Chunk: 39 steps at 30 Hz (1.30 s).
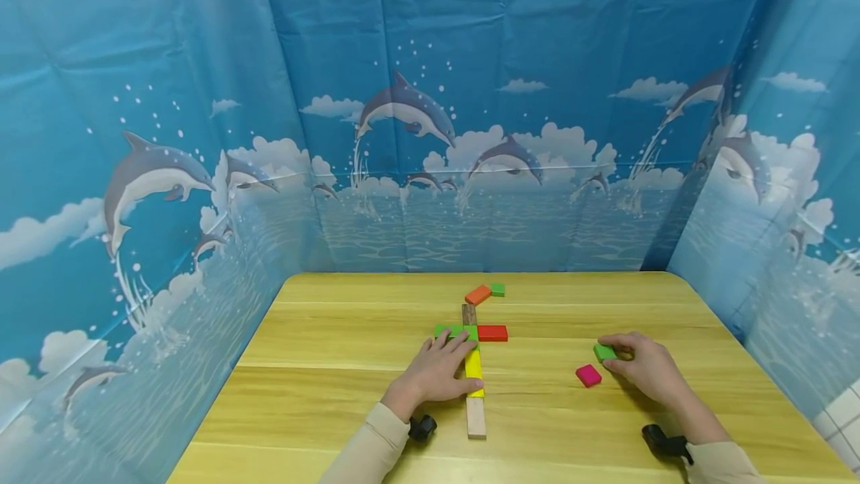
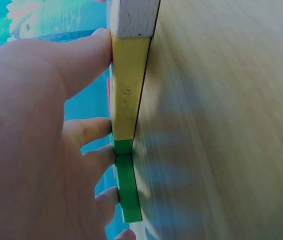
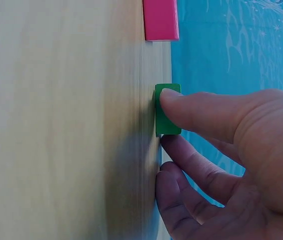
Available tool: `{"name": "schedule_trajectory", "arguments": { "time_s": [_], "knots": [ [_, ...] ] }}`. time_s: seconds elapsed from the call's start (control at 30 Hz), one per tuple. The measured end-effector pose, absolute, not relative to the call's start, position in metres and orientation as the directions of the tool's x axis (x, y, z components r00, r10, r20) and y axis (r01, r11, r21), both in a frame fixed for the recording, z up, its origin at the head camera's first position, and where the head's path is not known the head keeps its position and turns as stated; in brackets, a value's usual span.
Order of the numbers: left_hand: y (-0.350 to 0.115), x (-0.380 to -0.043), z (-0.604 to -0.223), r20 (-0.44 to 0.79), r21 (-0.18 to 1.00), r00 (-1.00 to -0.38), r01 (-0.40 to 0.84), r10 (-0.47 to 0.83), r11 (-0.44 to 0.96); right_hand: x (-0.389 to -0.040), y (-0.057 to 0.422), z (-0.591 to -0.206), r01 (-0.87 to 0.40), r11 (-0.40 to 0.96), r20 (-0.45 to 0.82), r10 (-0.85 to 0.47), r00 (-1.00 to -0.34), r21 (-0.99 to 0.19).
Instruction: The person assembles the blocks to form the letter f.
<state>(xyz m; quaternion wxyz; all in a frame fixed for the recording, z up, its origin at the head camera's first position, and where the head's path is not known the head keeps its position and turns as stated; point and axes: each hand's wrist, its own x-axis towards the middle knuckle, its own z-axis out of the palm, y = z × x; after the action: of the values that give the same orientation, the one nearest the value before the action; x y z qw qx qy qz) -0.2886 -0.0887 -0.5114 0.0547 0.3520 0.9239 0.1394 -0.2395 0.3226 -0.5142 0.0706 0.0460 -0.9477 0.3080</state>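
Note:
On the wooden table, colored blocks lie end to end as a cross. My left hand (image 1: 440, 370) rests on it with fingers spread, fingertips on the green blocks (image 2: 127, 182) of the left arm and thumb at the yellow block (image 1: 474, 366). A pale wooden block (image 1: 475, 418) continues the near end. Beyond the green lies a brown block (image 1: 469, 314), and a red block (image 1: 493, 333) forms the right arm. Over to the right, my right hand (image 1: 648, 368) pinches a small green block (image 3: 160, 120) between thumb and fingers, close at the tabletop. Beside it lies a pink block (image 1: 588, 376).
Behind the cross, an orange block (image 1: 478, 294) lies at a slant against a small green block (image 1: 498, 290). A blue dolphin-print curtain (image 1: 430, 230) hangs along the back and sides of the table (image 1: 322, 364).

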Motion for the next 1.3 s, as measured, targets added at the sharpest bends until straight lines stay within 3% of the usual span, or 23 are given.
{"name": "schedule_trajectory", "arguments": {
  "time_s": [1.3],
  "knots": [
    [-0.089,-0.286,-0.507,-0.012,0.325,-0.743,0.63,0.669,0.706,-0.251,0.299,-0.487,-0.1,0.802,0.177,0.007,-0.984,-0.589]
  ]
}}
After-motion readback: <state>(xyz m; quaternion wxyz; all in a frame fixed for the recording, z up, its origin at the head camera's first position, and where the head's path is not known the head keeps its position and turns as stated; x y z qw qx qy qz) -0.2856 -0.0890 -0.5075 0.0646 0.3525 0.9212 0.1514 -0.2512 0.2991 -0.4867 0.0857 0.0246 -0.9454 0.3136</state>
